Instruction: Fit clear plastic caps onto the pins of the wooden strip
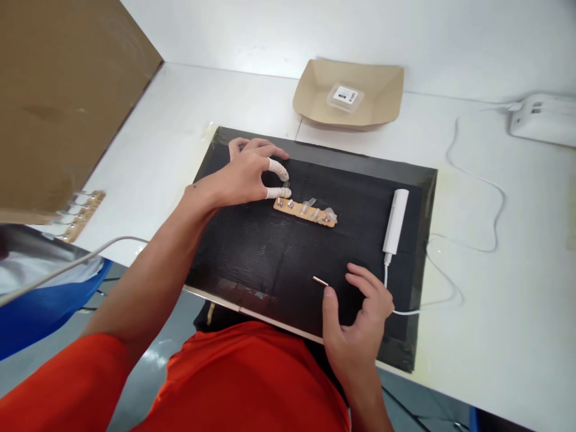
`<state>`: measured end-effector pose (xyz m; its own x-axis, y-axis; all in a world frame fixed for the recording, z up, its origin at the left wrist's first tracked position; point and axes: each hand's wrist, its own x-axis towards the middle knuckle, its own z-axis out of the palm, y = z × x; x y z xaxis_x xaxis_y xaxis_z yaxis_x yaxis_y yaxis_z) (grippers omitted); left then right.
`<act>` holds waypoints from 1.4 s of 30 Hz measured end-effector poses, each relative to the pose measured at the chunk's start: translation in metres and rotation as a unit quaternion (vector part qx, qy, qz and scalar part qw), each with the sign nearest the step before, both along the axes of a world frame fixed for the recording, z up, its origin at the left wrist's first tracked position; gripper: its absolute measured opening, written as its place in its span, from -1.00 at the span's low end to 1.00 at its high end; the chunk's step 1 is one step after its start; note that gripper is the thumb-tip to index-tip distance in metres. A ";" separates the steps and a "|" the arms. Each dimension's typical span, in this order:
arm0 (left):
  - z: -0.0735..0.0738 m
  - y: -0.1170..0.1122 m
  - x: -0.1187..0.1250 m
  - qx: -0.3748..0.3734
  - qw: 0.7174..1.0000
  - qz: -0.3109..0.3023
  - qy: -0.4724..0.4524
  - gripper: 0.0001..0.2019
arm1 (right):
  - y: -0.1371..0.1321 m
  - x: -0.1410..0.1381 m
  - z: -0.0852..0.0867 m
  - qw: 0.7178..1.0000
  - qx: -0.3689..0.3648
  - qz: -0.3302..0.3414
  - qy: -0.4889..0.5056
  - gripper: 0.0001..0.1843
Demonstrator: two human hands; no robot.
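Observation:
My left hand [249,174] reaches over the black mat [243,252], with white finger covers on its thumb and index finger. Those two fingertips come close together around a small translucent piece [287,185], too small to name. Just below them lies a tan strip [306,212] bearing several metal studs and bits of clear plastic. My right hand [360,315] is over the mat's near right part, thumb and fingers apart. A thin white-and-dark-red stick [320,281] lies by its thumb tip, not gripped.
A white stick-shaped device [396,222] with a cable lies on the mat's right side. Behind the mat, a cardboard tray [308,99] holds a clear labelled box [345,98]. A white power strip [546,120] is at far right, a brown board [67,102] at left.

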<state>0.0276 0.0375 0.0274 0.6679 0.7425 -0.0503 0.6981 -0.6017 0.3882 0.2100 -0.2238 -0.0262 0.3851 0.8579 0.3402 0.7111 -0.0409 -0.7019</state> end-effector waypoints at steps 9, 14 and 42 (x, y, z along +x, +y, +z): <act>0.002 0.004 -0.006 -0.008 1.000 0.005 -0.009 -0.71 | 0.000 0.000 -0.001 1.000 0.000 0.002 0.008 -0.71; -0.002 0.006 -0.004 -0.008 0.999 -0.032 0.032 -0.75 | 0.000 0.000 -0.002 1.000 0.001 0.004 0.004 -0.72; -0.007 -0.017 -0.013 -0.041 0.997 0.020 -0.063 -0.82 | -0.001 0.003 -0.014 0.997 0.069 -0.012 0.039 -0.75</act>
